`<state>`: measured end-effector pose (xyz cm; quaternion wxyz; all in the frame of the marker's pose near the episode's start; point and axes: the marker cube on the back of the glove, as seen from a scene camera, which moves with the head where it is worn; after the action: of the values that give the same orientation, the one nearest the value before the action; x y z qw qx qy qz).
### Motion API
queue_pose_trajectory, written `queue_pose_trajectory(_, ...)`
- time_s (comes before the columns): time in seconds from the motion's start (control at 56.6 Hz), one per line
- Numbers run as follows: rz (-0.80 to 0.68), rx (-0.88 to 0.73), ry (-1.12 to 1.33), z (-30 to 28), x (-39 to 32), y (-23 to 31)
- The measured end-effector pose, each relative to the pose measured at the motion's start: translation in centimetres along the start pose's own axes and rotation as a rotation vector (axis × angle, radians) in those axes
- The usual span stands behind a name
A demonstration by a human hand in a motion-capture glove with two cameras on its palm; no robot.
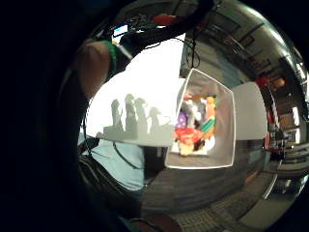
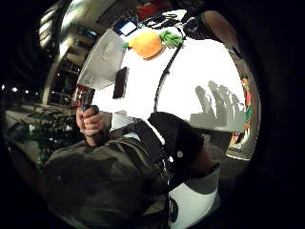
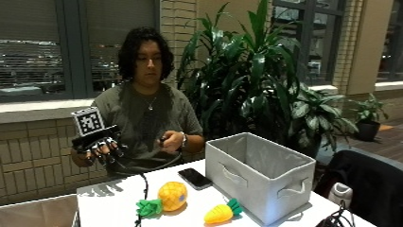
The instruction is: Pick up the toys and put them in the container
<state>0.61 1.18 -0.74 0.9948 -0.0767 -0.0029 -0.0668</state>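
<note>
Held the gloved right hand (image 3: 100, 147) raised above the tabletop (image 3: 113, 203), fingers loosely spread, gripping nothing. Saw no readable writing. Lay below and beyond the hand: two toys, a round yellow pineapple (image 3: 171, 196) with green leaves, then a smaller yellow-orange carrot-shaped one (image 3: 220, 214). Farther off stood one grey fabric container (image 3: 258, 177); beside it lay one dark phone (image 3: 195, 178).

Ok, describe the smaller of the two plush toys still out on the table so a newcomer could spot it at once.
Start at the grey fabric container on the white table. Right against its near front corner lies the small orange plush carrot, green leaves pointing at the container. Its neighbour, the rounder yellow pineapple plush, lies further left near the black phone and is bigger.
</note>
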Motion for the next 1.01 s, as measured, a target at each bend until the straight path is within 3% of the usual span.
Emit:
queue_pose_trajectory(0.088, 0.018, 0.03, -0.005, 0.1, -0.2, -0.4)
queue_pose_trajectory(0.371, -0.068, -0.158, -0.028, -0.5, -1.2, 0.2)
queue_pose_trajectory(0.459, -0.09, -0.092, -0.055, -0.2, -2.2, -1.6)
queue_pose_trajectory(0.512, -0.175, -0.116, -0.091, 0.0, -2.8, -2.5)
queue_pose_trajectory(0.618, -0.199, -0.141, -0.12, 1.0, -5.2, -4.9)
queue_pose_trajectory(0.777, -0.326, -0.121, -0.117, 6.5, -9.8, -12.4)
queue_pose_trajectory(1.006, -0.3, -0.225, 0.034, 17.2, -13.6, -18.6)
